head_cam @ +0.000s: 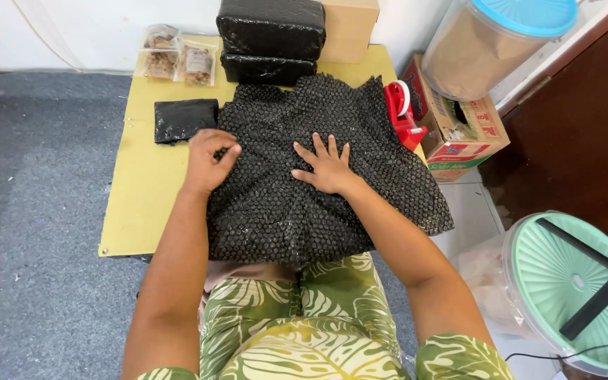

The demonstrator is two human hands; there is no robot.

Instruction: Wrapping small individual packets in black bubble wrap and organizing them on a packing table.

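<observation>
Nearest the camera, legs in green leaf-print cloth are seen, with 2 bare forearms reaching forward over them. A large sheet of black bubble wrap (318,176) is spread over the low yellow bench (138,190), its near edge hanging off the bench onto the lap. The right hand (326,165) is laid flat on the middle of the sheet, fingers spread and open, palm down. The left hand (207,158) is placed at the sheet's left edge, its fingers curled and pinched on the wrap there.

Just beyond the left hand, a small flat black wrapped packet (185,118) lies on the bench, close beside the sheet. At the sheet's right edge a red tape dispenser (402,112) is partly covered by the wrap. Farther back, 2 black wrapped parcels (270,35) are stacked 1 on the other, with a plain cardboard box (350,24) just to their right. At the far left corner, clear snack packets (177,56) are laid together.

Off the bench to the right, a printed carton (462,127) stands on the floor, with a clear jar with a blue lid (501,39) resting on it. At the near right a mint-green round lid (571,288) is seen.
</observation>
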